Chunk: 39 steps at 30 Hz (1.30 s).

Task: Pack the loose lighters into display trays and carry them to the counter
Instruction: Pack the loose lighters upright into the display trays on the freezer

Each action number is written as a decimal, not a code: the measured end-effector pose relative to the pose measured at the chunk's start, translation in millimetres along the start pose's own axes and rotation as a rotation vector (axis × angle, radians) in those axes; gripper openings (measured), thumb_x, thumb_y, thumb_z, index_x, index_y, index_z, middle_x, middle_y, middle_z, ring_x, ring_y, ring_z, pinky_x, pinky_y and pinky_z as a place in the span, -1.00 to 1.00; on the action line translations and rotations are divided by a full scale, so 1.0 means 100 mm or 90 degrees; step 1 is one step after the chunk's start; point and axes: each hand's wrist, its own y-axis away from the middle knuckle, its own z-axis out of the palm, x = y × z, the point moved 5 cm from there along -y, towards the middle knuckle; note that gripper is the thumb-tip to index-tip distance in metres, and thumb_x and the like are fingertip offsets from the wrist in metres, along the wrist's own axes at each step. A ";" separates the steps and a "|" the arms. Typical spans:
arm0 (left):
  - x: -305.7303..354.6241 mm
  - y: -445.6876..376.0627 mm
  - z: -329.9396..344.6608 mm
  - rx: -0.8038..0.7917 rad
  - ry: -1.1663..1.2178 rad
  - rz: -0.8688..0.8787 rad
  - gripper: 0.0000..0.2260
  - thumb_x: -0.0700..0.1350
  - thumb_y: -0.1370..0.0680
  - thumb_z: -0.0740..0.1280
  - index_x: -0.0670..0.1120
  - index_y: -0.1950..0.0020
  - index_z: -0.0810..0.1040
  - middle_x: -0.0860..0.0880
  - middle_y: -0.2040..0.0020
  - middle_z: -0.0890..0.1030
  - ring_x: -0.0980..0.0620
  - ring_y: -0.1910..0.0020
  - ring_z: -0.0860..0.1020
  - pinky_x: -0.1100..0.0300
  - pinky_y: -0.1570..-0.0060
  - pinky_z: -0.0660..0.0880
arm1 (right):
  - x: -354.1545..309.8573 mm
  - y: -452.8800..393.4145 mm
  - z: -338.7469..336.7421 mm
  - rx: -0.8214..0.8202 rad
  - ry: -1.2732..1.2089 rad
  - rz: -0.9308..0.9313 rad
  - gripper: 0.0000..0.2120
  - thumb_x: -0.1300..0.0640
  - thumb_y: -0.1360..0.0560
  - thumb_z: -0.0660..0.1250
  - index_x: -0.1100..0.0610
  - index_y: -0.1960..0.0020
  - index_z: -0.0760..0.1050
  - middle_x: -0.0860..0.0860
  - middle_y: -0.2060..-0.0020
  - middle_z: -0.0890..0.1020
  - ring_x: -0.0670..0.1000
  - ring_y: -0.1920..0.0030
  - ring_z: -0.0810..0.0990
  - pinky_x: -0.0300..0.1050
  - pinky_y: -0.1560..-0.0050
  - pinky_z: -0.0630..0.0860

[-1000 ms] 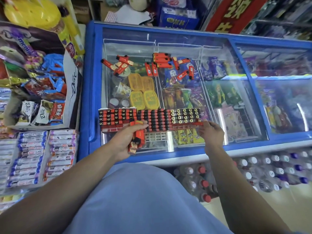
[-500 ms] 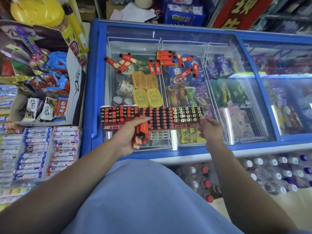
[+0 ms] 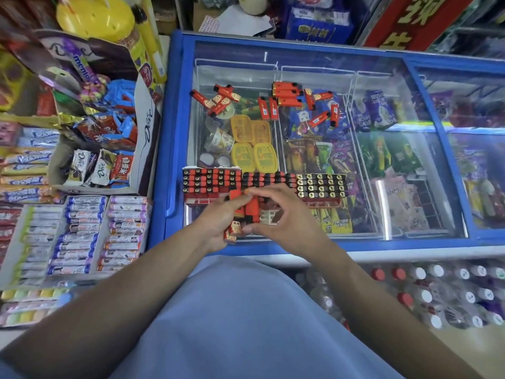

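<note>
Three display trays of upright lighters sit in a row on the freezer's glass lid: a left tray (image 3: pixel 211 181), a middle tray (image 3: pixel 269 179) and a right tray (image 3: pixel 321 184). My left hand (image 3: pixel 218 222) grips a bunch of red lighters (image 3: pixel 244 214) just in front of the middle tray. My right hand (image 3: pixel 284 217) has come beside it, with its fingertips pinching the top of that bunch. Several loose red lighters (image 3: pixel 287 94) lie scattered further back on the glass.
The blue-framed freezer (image 3: pixel 169 132) holds ice creams under sliding glass. A Dove chocolate box (image 3: pixel 144 138) and racks of candy rolls (image 3: pixel 82 233) stand on the left. Bottled drinks (image 3: pixel 423 291) are stacked below the freezer front.
My right hand left the right tray's edge and moved left to the lighters held in my left hand. The left hand stayed in front of the trays.
</note>
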 end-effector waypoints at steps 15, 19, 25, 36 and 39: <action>-0.14 0.09 -0.40 0.038 0.039 -0.077 -0.86 -0.09 -0.65 0.33 -0.11 0.06 0.59 -0.08 0.26 0.60 0.01 0.43 0.58 0.25 0.46 0.49 | -0.08 -0.21 0.23 0.228 0.073 -0.126 -0.82 0.06 -0.60 0.39 0.13 -0.12 0.65 -0.01 0.07 0.66 -0.16 0.19 0.61 -0.25 0.13 0.60; -0.16 0.14 -0.65 0.125 0.013 -0.056 -0.82 -0.09 -0.64 0.36 -0.09 0.15 0.56 -0.07 0.32 0.60 0.02 0.46 0.57 0.24 0.45 0.47 | -0.04 -0.42 0.26 0.189 0.040 -0.010 -0.75 -0.04 -0.61 0.33 0.08 -0.16 0.63 -0.04 0.04 0.67 -0.12 0.26 0.67 0.00 0.18 0.65; -0.04 0.21 -0.81 0.187 0.048 -0.027 -0.92 -0.17 -0.64 0.37 -0.15 0.03 0.58 -0.08 0.34 0.64 0.01 0.47 0.60 0.22 0.52 0.53 | -0.03 -0.64 0.45 0.073 0.181 -0.007 -0.76 0.09 -0.64 0.33 0.12 -0.27 0.60 0.02 -0.10 0.65 -0.02 0.04 0.65 -0.17 -0.07 0.57; 0.08 0.17 -0.85 0.159 0.099 0.014 -0.93 -0.26 -0.63 0.32 -0.15 -0.07 0.58 -0.08 0.33 0.63 0.00 0.42 0.61 0.15 0.45 0.61 | -0.06 -0.80 0.63 0.025 0.268 -0.066 -0.74 0.26 -0.60 0.36 0.14 -0.27 0.61 0.00 -0.11 0.60 -0.06 0.05 0.60 -0.26 -0.11 0.48; 0.08 0.15 -0.81 0.151 0.099 0.016 -0.89 -0.27 -0.63 0.32 -0.15 -0.13 0.58 -0.08 0.32 0.64 -0.01 0.41 0.62 0.15 0.40 0.63 | -0.03 -0.78 0.64 0.025 0.254 -0.072 -0.74 0.24 -0.59 0.39 0.14 -0.28 0.62 -0.05 -0.08 0.56 -0.12 0.09 0.56 -0.24 -0.09 0.54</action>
